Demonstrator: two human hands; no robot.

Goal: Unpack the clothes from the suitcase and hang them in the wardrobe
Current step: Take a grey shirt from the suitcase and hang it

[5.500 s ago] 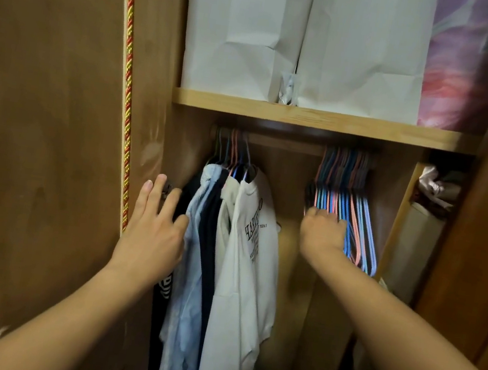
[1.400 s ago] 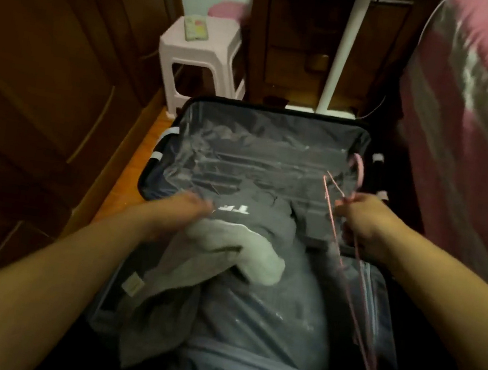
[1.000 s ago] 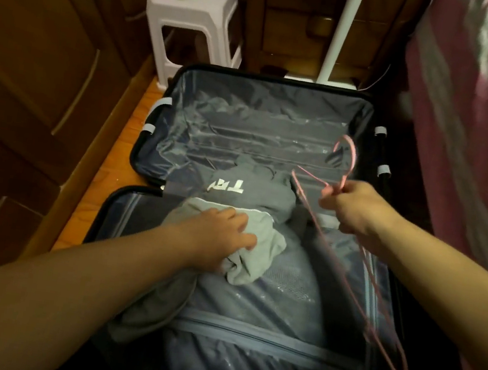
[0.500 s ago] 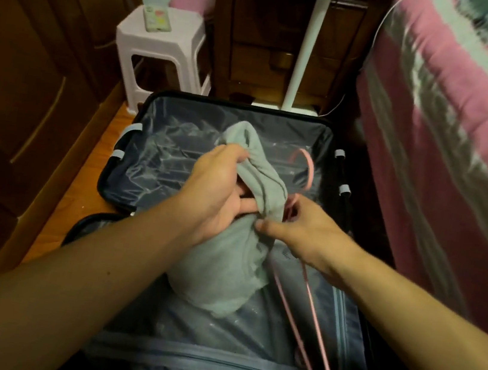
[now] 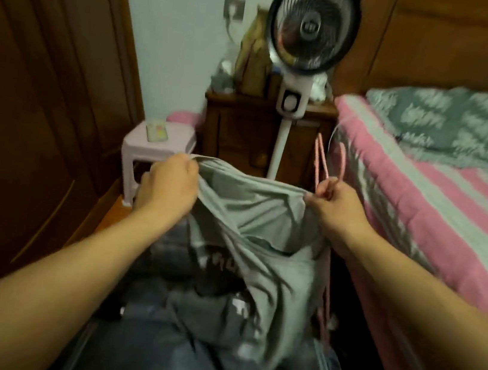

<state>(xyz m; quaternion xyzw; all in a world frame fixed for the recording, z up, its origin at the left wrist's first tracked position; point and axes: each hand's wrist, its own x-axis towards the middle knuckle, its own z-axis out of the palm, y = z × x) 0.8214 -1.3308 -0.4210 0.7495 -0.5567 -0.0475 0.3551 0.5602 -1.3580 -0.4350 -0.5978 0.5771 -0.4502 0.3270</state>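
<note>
We have lifted the grey garment (image 5: pixel 250 217) out of the suitcase (image 5: pixel 210 368) and now hold it spread above it, ready for hanging. Our left hand (image 5: pixel 170 187) grips one edge; our right hand (image 5: pixel 333 207) pinches the other edge together with the pink hanger (image 5: pixel 321 164). A dark garment (image 5: pixel 197 310) remains inside. Beyond stand a stool (image 5: pixel 160 145), fan (image 5: pixel 311 28) and bed (image 5: pixel 454 195).
</note>
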